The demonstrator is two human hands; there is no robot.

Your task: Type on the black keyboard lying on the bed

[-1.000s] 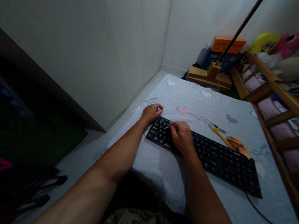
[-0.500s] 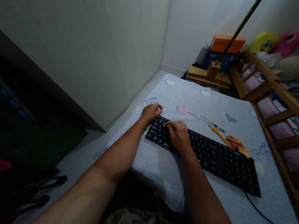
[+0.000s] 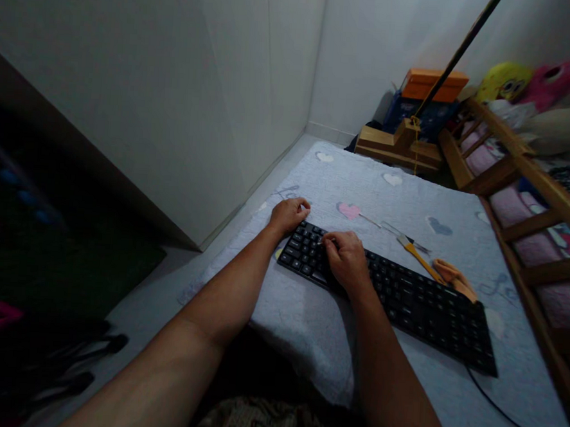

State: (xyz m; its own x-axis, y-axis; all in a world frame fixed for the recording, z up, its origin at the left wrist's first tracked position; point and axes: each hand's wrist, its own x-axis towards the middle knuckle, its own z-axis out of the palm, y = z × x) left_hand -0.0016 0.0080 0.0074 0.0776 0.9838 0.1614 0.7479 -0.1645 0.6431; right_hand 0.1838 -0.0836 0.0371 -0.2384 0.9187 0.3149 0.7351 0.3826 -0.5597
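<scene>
A black keyboard lies slantwise on a pale blue blanket printed with hearts. My left hand sits at the keyboard's far left corner, its fingers curled in and its thumb against the edge. Over the left-hand keys, my right hand is closed in a pinch, fingertips pressed down on a key. What the pinch holds is too small to make out.
Behind the keyboard lie a yellow-handled screwdriver, a thin metal tool and an orange cloth-like item. A cable runs off to the right. A wooden rail borders the right side, with wooden blocks and boxes behind. The white wall is close on the left.
My right hand has shifted a little over the left keys and come back. The left hand and keyboard have stayed put.
</scene>
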